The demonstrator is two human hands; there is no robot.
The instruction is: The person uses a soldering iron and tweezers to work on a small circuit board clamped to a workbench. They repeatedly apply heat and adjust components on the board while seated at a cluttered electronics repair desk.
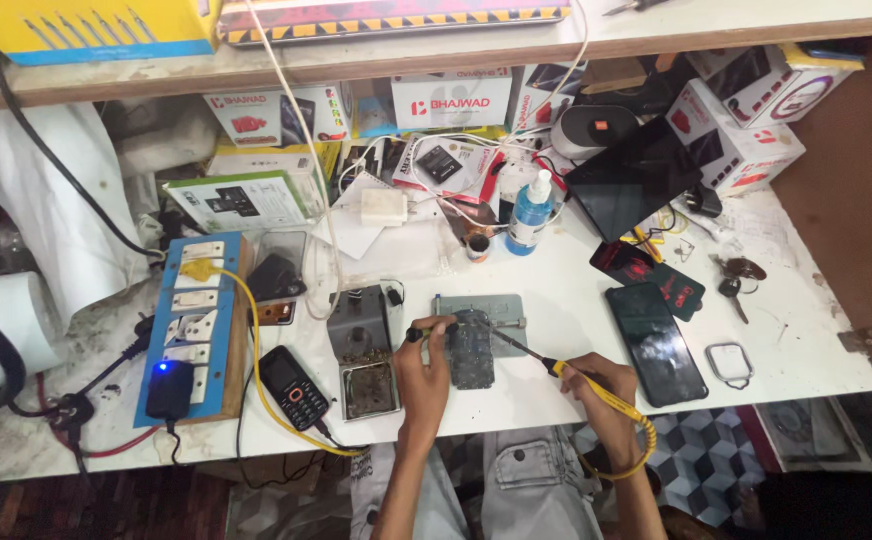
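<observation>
A person sits at a white table (576, 330) and works on an opened phone (472, 348). The opened phone lies on a grey metal holder (501, 308) near the middle of the table, close to the front edge.

The left hand (424, 375) is at about 8 o'clock from the opened phone. Its fingers are closed around a thin tool with a dark handle (424, 331), and the hand touches the left side of the phone. The right hand (596, 385) is at about 4 o'clock from the phone. It is closed around a soldering iron with a yellow handle (581, 380). The thin metal tip points to 10 o'clock and reaches the top right part of the phone. A curly yellow cord (636, 440) hangs from the handle by the wrist.

At 9 o'clock from the phone, just beside the left hand, stands a grey iron stand (364, 350). Further left lies a small black phone with buttons (294, 388), and then a blue power board (191, 325) with a yellow plug. At 3 o'clock lies a black phone with a dark screen (656, 342). At 12 o'clock stands a blue bottle (530, 215). Boxes (451, 100) sit at the back under a shelf.
</observation>
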